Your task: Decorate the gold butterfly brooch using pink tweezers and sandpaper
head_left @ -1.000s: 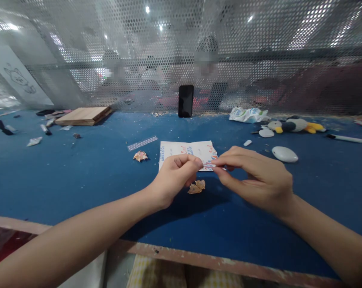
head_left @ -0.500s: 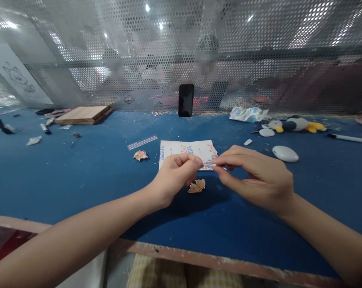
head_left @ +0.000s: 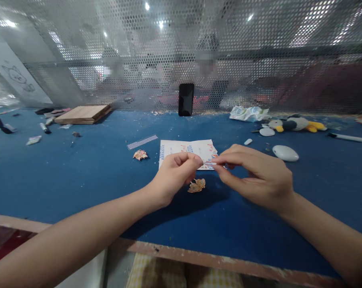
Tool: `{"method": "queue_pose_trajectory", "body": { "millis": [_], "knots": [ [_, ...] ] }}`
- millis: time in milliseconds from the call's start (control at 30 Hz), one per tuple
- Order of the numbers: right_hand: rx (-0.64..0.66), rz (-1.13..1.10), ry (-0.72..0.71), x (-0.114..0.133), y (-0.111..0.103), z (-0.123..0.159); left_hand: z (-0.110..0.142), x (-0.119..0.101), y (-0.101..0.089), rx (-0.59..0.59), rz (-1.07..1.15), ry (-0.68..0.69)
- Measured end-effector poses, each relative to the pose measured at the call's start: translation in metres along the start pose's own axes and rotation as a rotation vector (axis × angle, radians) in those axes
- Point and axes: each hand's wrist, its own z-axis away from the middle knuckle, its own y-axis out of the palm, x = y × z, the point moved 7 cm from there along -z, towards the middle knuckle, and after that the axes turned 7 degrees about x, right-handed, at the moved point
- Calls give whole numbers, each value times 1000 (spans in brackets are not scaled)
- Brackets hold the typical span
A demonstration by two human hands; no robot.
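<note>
My left hand is closed, its thumb and forefinger pinching a tiny thin piece too small to name. Facing it, my right hand pinches the other end of that piece between thumb and fingertips. Both hands are held over the near edge of a white sheet of sandpaper, its back printed "coated abrasive". Below the fingertips a gold-coloured, leaf-shaped ornament lies on the blue table. A second leaf-like ornament, pinkish gold, lies left of the sheet, near a strip of small dots.
A black phone leans upright against the perforated metal screen. Wooden boards lie at the back left. On the right are a white oval object, a plush duck, a white wrapper and a marker.
Hardly anything differs. Both hands keep their pinch at the same place, with only very slight shifts of the fingertips and of the view.
</note>
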Motion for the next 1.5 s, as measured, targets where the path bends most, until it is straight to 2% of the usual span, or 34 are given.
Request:
{"method": "queue_pose_trajectory", "body": {
  "millis": [667,1500],
  "knots": [
    [8,13,-24,3,0,-2,1,0,1,-3,-13,-10],
    [7,4,23,-3,-1,0,0,2,-1,-26,45,-38]
  ]
}}
